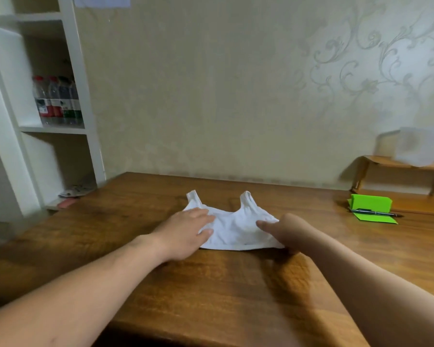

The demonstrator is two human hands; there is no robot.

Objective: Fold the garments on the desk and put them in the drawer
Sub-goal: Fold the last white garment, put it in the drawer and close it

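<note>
A small white sleeveless top (236, 227) lies flat on the brown wooden desk (211, 284), its two straps pointing toward the wall. My left hand (186, 232) rests palm down on the top's left edge, fingers spread. My right hand (286, 232) covers the top's right edge, thumb lying on the cloth; its fingers curl at the lower right corner, and whether they pinch the fabric is hidden. No drawer is in view.
A green folded card stand (371, 206) with a black pen (376, 213) lies at the desk's right. Behind it stands a low wooden rack (398, 164) holding something white. A white shelf unit (53, 128) with water bottles (57, 101) stands at the left.
</note>
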